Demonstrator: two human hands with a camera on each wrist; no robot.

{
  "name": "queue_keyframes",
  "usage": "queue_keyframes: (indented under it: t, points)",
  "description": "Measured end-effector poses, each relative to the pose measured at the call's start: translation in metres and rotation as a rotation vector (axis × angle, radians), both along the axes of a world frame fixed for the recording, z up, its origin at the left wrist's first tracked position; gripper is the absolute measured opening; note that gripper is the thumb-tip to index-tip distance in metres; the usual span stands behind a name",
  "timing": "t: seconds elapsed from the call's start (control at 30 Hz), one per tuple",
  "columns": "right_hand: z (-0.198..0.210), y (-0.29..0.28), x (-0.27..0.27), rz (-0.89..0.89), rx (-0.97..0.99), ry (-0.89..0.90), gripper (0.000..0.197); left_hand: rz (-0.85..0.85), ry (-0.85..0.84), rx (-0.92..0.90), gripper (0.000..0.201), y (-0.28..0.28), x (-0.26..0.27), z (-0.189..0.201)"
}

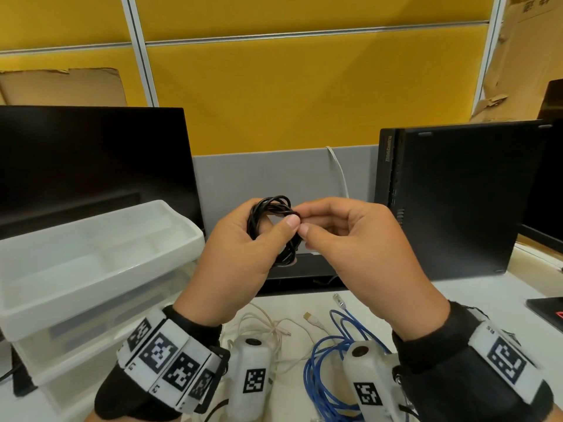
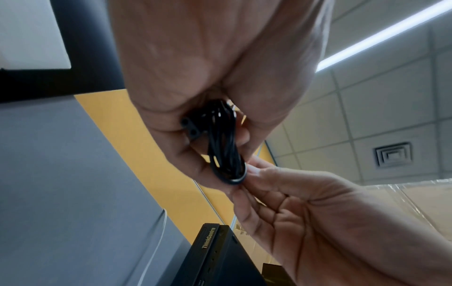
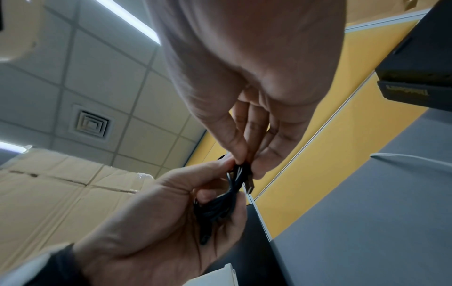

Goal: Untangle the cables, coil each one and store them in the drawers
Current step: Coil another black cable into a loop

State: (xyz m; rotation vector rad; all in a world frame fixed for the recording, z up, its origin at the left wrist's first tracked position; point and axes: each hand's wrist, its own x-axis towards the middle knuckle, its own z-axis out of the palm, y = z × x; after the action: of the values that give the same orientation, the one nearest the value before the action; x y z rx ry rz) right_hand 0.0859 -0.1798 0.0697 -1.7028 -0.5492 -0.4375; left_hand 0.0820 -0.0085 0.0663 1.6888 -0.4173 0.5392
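A small coil of black cable (image 1: 274, 226) is held up in front of me, above the desk. My left hand (image 1: 243, 242) has its fingers curled round the coil (image 2: 223, 149). My right hand (image 1: 344, 233) pinches the cable's end at the coil's right side with thumb and forefinger; its connector tip (image 3: 249, 185) sticks out below the pinch. On the desk below lie a blue network cable (image 1: 332, 363) and a white cable (image 1: 268, 330), loosely heaped. A translucent white drawer unit (image 1: 91, 269) stands at the left with its top drawer pulled out.
A black monitor (image 1: 91, 166) stands behind the drawers. A black desktop computer (image 1: 457, 196) stands upright at the right. A grey and yellow partition (image 1: 274, 102) closes the back of the desk. Cardboard boxes (image 1: 518, 56) are stacked at the far right.
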Motion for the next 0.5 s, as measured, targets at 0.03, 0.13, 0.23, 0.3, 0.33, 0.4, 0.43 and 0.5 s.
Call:
queue_keyframes:
  t: [0.03,0.13,0.23,0.3,0.33,0.4,0.43,0.5]
  points:
    - [-0.0013,0.0012,0.0005,-0.015,-0.007,-0.008,0.021,-0.014,0.01,-0.017,0.007,-0.0013,-0.0001,-0.0009]
    - [-0.0042,0.0043,0.0014,-0.043,-0.009,-0.029,0.023,-0.036,0.052,-0.05,0.007,-0.0038,0.0005,-0.0023]
    - [-0.0045,0.0077,-0.0011,-0.048,0.01,-0.067,0.025,-0.011,0.06,-0.054,0.005,-0.0037,0.0021,-0.0022]
    - [-0.0042,0.01,-0.0036,-0.035,0.033,-0.085,0.026,0.011,0.051,-0.049,0.005,-0.0038,0.0023,-0.0027]
    - [-0.0039,0.0105,-0.0042,-0.024,0.051,-0.089,0.026,0.018,0.047,-0.042,0.006,-0.004,0.002,-0.0029]
    - [-0.0031,0.0096,-0.0043,-0.001,0.105,-0.082,0.025,0.0,0.054,-0.039,0.006,-0.0042,0.001,-0.0018]
    - [-0.0027,0.0091,-0.0039,0.009,0.139,-0.077,0.024,-0.022,0.066,-0.037,0.007,-0.0036,0.0004,-0.0006]
    - [-0.0021,0.0087,-0.0035,0.027,0.195,-0.074,0.022,-0.066,0.095,-0.031,0.011,-0.0008,-0.0005,0.0024]
